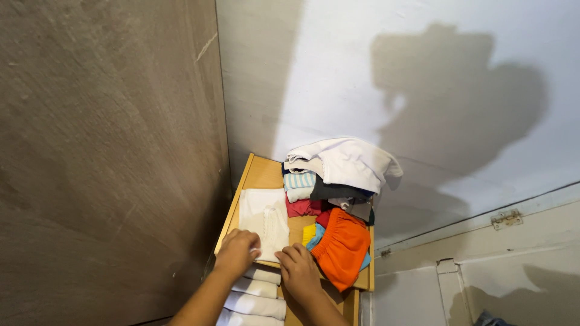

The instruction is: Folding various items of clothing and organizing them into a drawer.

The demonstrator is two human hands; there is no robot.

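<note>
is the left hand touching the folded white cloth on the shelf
Touching. The head view shows the left hand pressed on the near edge of the folded white cloth, fingers overlapping it.
</note>
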